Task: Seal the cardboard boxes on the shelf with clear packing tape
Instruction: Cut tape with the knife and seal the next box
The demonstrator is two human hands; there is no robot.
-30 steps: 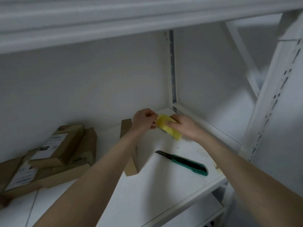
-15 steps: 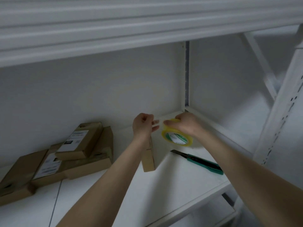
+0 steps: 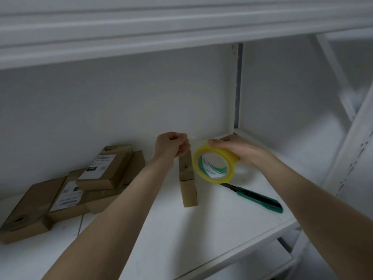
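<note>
left hand [image 3: 171, 145] pinches clear tape end [image 3: 192, 136], right hand [image 3: 236, 150] grips the glossy yellow roll [image 3: 222, 152].

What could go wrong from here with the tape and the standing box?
The box stands on a narrow edge under the left hand, which seems to pinch the tape end; a pull may tip it. The knife lies near the right forearm, blade seemingly out; lowering the right hand with the tape roll could touch it.

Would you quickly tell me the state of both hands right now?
Left hand: apparently pinches the tape end.
Right hand: grips the packing tape roll.
</note>
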